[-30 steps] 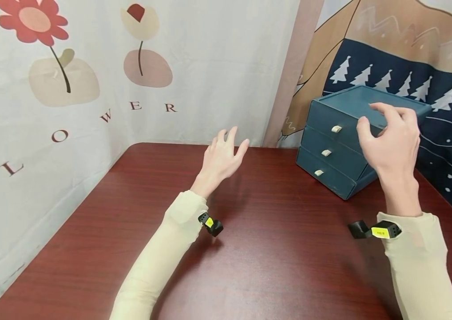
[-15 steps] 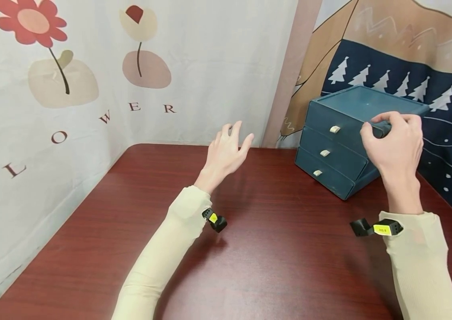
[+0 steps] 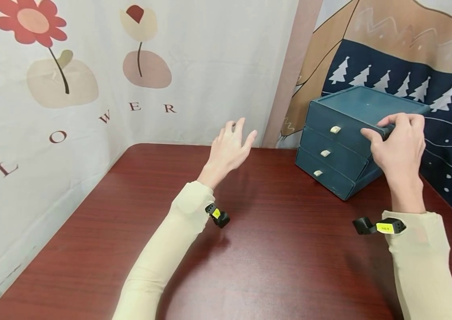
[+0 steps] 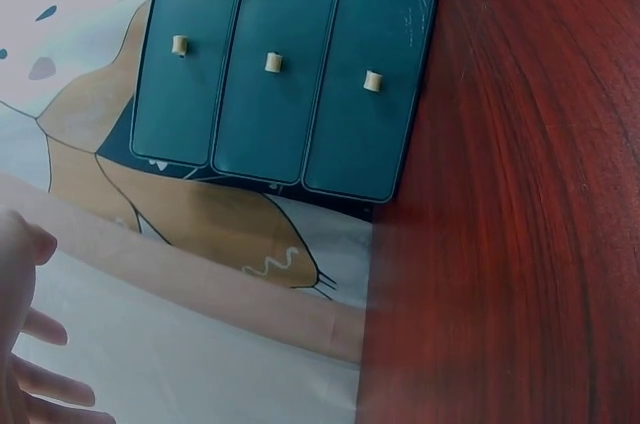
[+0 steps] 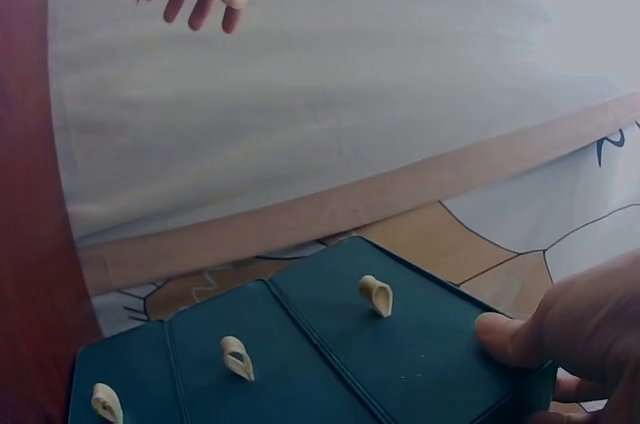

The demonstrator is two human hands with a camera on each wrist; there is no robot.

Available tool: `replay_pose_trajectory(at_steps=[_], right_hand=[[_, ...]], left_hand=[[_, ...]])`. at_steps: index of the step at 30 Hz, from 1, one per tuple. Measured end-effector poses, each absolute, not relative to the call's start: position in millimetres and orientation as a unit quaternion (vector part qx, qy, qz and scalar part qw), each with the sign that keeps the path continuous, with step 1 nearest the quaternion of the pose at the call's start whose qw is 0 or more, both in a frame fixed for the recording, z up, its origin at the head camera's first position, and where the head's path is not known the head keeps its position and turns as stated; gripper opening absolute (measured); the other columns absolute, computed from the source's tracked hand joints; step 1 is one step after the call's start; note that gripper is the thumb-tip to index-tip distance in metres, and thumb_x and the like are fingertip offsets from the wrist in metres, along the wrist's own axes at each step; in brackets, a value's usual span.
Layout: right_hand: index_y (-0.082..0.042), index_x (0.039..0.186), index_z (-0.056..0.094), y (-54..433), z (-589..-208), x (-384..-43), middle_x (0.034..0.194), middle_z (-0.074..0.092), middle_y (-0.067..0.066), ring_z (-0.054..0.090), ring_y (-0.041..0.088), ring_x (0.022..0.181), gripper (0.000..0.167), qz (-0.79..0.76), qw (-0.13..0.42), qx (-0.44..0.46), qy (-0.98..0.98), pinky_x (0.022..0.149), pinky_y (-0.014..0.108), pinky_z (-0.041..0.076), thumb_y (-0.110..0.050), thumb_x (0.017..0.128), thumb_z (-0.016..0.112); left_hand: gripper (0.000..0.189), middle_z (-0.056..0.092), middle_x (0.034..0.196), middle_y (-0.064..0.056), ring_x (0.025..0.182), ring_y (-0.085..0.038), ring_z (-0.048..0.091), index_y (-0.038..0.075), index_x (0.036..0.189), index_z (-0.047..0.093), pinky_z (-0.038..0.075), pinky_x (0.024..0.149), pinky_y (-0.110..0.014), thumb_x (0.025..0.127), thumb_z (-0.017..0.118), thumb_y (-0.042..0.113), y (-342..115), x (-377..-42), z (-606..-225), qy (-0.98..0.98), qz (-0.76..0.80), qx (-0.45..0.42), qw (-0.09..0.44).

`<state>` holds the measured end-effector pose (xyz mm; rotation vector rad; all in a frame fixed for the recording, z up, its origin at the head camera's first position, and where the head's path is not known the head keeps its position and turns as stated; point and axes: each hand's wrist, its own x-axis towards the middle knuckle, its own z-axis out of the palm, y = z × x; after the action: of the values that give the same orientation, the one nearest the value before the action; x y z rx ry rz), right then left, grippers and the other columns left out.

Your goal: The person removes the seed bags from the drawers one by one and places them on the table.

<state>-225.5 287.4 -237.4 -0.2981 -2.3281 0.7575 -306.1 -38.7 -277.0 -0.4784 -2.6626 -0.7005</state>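
Observation:
A small blue-green chest of drawers (image 3: 330, 151) with three stacked drawers stands at the right of the table. My right hand (image 3: 399, 146) grips its upper right front corner. In the right wrist view the thumb (image 5: 510, 339) lies on the top drawer's front, while the other fingers reach behind that corner, partly hidden. All three drawers look pushed in, each with a pale loop pull; the top pull (image 4: 179, 45) shows in the left wrist view. My left hand (image 3: 227, 151) hovers over the far part of the table, fingers spread, holding nothing.
The reddish-brown wooden table (image 3: 282, 253) runs to a pale curtain (image 3: 218, 66) printed with flowers and letters at the back and left. A cloth with white trees (image 3: 450, 173) hangs close behind and right of the chest.
My right hand has moved slightly right, its thumb and fingers coming onto the chest's corner. My left hand has drifted a little right and away from me. The chest stands in the same place.

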Motion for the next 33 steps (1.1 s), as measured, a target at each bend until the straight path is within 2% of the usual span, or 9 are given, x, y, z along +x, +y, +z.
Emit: replay_pose_trajectory(at_steps=[9, 18, 24, 33], right_hand=[[0.012, 0.119, 0.050, 291, -231, -223, 0.137, 0.039, 0.031, 0.038, 0.049, 0.125, 0.040, 0.254, 0.295, -0.080, -0.918, 0.107, 0.063, 0.030, -0.023, 0.102, 0.059], [0.013, 0.118, 0.049, 294, -226, -221, 0.136, 0.038, 0.031, 0.036, 0.050, 0.125, 0.036, 0.239, 0.271, -0.067, -0.930, 0.105, 0.064, 0.031, -0.018, 0.101, 0.060], [0.013, 0.119, 0.049, 298, -222, -219, 0.137, 0.037, 0.033, 0.034, 0.051, 0.124, 0.036, 0.237, 0.253, -0.057, -0.936, 0.104, 0.065, 0.031, -0.018, 0.102, 0.058], [0.012, 0.112, 0.050, 305, -221, -218, 0.132, 0.040, 0.034, 0.035, 0.051, 0.120, 0.030, 0.228, 0.259, -0.033, -0.938, 0.105, 0.065, 0.030, -0.014, 0.101, 0.059]], left_hand=[[0.062, 0.040, 0.151, -0.013, 0.130, -0.033, 0.049, 0.015, 0.157, 0.034, 0.042, 0.103, -0.050, 0.107, 0.037, 0.051, -38, -306, -275, -0.937, -0.249, -0.181, 0.167], [0.058, 0.042, 0.147, -0.015, 0.125, -0.033, 0.053, 0.013, 0.155, 0.035, 0.043, 0.102, -0.048, 0.108, 0.038, 0.047, -32, -308, -268, -0.928, -0.246, -0.209, 0.188], [0.055, 0.043, 0.146, -0.016, 0.123, -0.033, 0.054, 0.013, 0.154, 0.036, 0.043, 0.101, -0.048, 0.109, 0.039, 0.043, -30, -308, -263, -0.931, -0.228, -0.215, 0.184], [0.055, 0.041, 0.147, -0.016, 0.125, -0.033, 0.053, 0.013, 0.156, 0.033, 0.042, 0.103, -0.049, 0.109, 0.039, 0.042, -28, -309, -260, -0.934, -0.217, -0.228, 0.169]])
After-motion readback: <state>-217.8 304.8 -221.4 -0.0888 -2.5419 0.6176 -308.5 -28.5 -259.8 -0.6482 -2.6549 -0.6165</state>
